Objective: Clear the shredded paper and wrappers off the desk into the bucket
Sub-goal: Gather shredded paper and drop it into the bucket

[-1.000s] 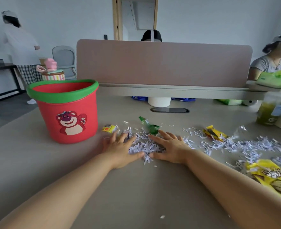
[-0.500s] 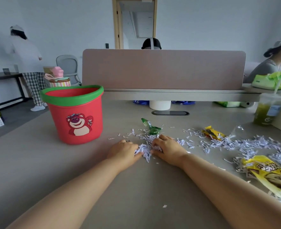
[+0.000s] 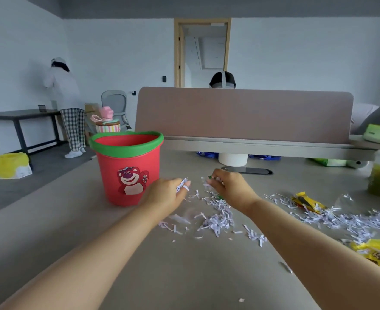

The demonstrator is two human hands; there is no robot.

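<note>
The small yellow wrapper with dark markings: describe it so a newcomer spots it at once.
Start at the red plastic bucket with the green rim and follow the grey desk rightward past both hands. The small yellow wrapper with dark markings lies among white paper shreds. The bigger yellow packet lies nearer the camera.

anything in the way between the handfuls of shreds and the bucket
Nothing visible blocks the way. The left hand and right hand each hold shredded paper just right of the red bucket, whose mouth is open. They only have to lift over its green rim.
</note>
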